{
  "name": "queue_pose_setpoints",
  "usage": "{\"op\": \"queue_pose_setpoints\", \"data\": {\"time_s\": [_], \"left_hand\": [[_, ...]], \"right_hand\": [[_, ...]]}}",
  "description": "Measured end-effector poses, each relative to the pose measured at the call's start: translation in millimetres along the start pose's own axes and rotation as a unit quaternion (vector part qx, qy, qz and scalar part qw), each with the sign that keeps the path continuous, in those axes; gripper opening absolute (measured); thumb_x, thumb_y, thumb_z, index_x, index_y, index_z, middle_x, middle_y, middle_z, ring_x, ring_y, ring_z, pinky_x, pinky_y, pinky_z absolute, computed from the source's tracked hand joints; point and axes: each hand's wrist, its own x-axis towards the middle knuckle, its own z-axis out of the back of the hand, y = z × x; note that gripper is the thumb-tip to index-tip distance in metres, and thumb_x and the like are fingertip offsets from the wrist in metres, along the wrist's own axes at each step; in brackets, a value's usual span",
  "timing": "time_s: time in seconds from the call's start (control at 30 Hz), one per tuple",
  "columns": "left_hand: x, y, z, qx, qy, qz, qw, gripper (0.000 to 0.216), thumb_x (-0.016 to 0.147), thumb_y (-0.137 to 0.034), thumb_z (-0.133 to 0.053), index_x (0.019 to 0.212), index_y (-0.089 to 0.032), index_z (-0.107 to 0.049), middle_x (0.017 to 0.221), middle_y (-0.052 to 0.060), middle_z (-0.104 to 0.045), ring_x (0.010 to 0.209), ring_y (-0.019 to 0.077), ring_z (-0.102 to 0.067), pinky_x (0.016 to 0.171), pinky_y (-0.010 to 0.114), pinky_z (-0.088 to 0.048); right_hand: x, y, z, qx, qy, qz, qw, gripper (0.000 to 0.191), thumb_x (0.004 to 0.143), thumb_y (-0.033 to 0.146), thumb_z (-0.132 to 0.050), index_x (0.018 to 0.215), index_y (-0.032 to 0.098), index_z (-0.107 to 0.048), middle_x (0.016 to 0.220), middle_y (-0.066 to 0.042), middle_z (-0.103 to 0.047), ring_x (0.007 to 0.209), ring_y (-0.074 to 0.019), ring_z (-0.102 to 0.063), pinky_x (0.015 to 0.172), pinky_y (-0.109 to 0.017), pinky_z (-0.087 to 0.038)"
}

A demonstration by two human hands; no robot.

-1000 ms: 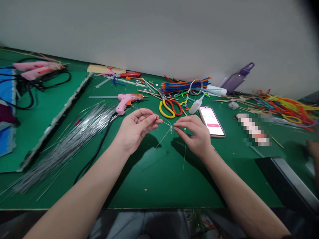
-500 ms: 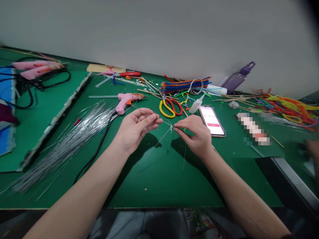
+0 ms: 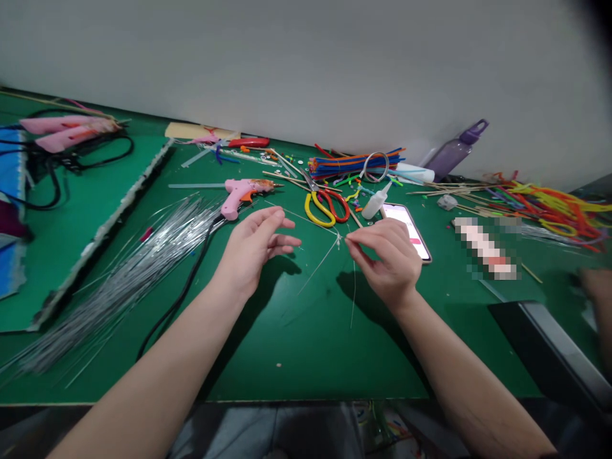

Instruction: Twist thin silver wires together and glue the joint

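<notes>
My right hand [image 3: 387, 261] pinches a thin silver wire piece [image 3: 329, 250] at a small knot where several strands cross. The strands hang down and run left over the green mat. My left hand [image 3: 253, 245] hovers just left of the wire with its fingers spread apart and nothing in them. One long strand runs up and left past the left fingertips.
A bundle of silver wires [image 3: 124, 280] lies at left beside a pink glue gun [image 3: 241, 193] and its black cord. Yellow and red scissors [image 3: 327, 207], a small glue bottle [image 3: 375, 203], a phone [image 3: 408, 228], pipe cleaners [image 3: 354, 164] and a purple bottle [image 3: 454, 153] lie behind the hands.
My left hand let go of the wire and opened its fingers. My right hand rose slightly and shifted right, carrying the knot with it.
</notes>
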Motion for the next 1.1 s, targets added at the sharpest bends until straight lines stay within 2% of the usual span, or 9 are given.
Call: {"op": "queue_pose_setpoints", "data": {"time_s": [0.07,0.13,0.2,0.27,0.37,0.5,0.73,1.0,1.1], "left_hand": [[1.7,1.7,1.6,0.045,-0.063,-0.052,0.996,0.034,0.080,-0.036,-0.064,0.106,-0.019,-0.053,0.092,0.003,-0.060,0.057,0.0090,-0.060,0.050,0.022,-0.049],[-0.1,1.5,2.6,0.130,-0.125,-0.178,0.967,0.032,0.083,-0.034,-0.059,0.111,-0.020,-0.050,0.094,0.004,-0.058,0.064,0.0109,-0.058,0.055,0.025,-0.049],[-6.3,-1.2,2.0,0.265,-0.153,-0.349,0.886,0.029,0.085,-0.028,-0.056,0.112,-0.021,-0.052,0.100,0.006,-0.058,0.084,0.0165,-0.059,0.073,0.031,-0.050],[-14.7,-5.1,-0.1,0.404,-0.114,-0.472,0.775,0.017,0.086,-0.025,-0.055,0.101,-0.021,-0.059,0.100,0.007,-0.062,0.099,0.0223,-0.055,0.091,0.041,-0.043],[-24.2,-9.2,-4.0,0.476,-0.040,-0.500,0.723,0.008,0.086,-0.022,-0.054,0.088,-0.021,-0.062,0.092,0.005,-0.066,0.095,0.0223,-0.057,0.092,0.042,-0.041],[-26.1,-10.6,-5.9,0.488,0.025,-0.457,0.743,0.015,0.089,-0.022,-0.049,0.083,-0.019,-0.062,0.087,0.003,-0.068,0.091,0.0209,-0.060,0.088,0.039,-0.042],[-27.5,-13.2,-5.2,0.475,0.052,-0.386,0.789,0.017,0.092,-0.027,-0.049,0.085,-0.018,-0.062,0.086,0.000,-0.069,0.084,0.0154,-0.061,0.083,0.030,-0.042],[-21.5,-20.8,-3.6,0.452,0.156,-0.244,0.844,0.027,0.093,-0.040,-0.048,0.087,-0.020,-0.065,0.086,-0.003,-0.070,0.080,0.0135,-0.063,0.070,0.024,-0.044],[-19.4,-22.9,-4.0,0.445,0.163,-0.233,0.849,0.030,0.094,-0.041,-0.045,0.086,-0.019,-0.065,0.085,-0.001,-0.070,0.079,0.0138,-0.063,0.070,0.024,-0.044]], "right_hand": [[0.8,-0.2,0.3,-0.017,-0.010,0.007,1.000,0.018,0.082,0.017,-0.063,0.095,0.029,-0.063,0.087,0.000,-0.071,0.079,-0.0178,-0.063,0.080,-0.038,-0.049],[2.2,-0.4,-0.2,-0.034,-0.021,0.019,0.999,0.015,0.081,0.017,-0.065,0.092,0.028,-0.064,0.085,0.000,-0.071,0.076,-0.0166,-0.063,0.078,-0.036,-0.049],[3.6,-0.4,-1.1,-0.043,-0.033,0.042,0.998,0.015,0.080,0.015,-0.066,0.090,0.025,-0.064,0.082,0.001,-0.071,0.074,-0.0151,-0.063,0.075,-0.034,-0.049],[4.5,-0.6,-1.8,-0.049,-0.033,0.065,0.996,0.016,0.078,0.013,-0.068,0.089,0.024,-0.063,0.082,0.001,-0.072,0.074,-0.0140,-0.062,0.075,-0.033,-0.049],[4.5,-1.5,-2.2,-0.060,-0.021,0.090,0.994,0.018,0.078,0.012,-0.069,0.091,0.023,-0.063,0.084,0.001,-0.072,0.075,-0.0134,-0.062,0.077,-0.033,-0.049],[3.2,-4.1,-2.2,-0.075,-0.012,0.109,0.991,0.019,0.078,0.014,-0.070,0.093,0.024,-0.063,0.084,0.001,-0.072,0.075,-0.0130,-0.061,0.079,-0.033,-0.049],[2.5,-7.5,-3.1,-0.079,-0.015,0.112,0.990,0.022,0.077,0.013,-0.070,0.095,0.024,-0.063,0.085,0.001,-0.072,0.075,-0.0135,-0.062,0.076,-0.033,-0.050],[3.2,-7.0,-2.2,-0.080,-0.008,0.115,0.990,0.021,0.078,0.013,-0.069,0.094,0.024,-0.063,0.085,0.000,-0.072,0.075,-0.0142,-0.062,0.076,-0.033,-0.049],[2.5,-6.9,-3.1,-0.074,-0.005,0.118,0.990,0.021,0.078,0.012,-0.069,0.094,0.023,-0.062,0.084,0.000,-0.072,0.075,-0.0143,-0.062,0.076,-0.033,-0.049]]}}
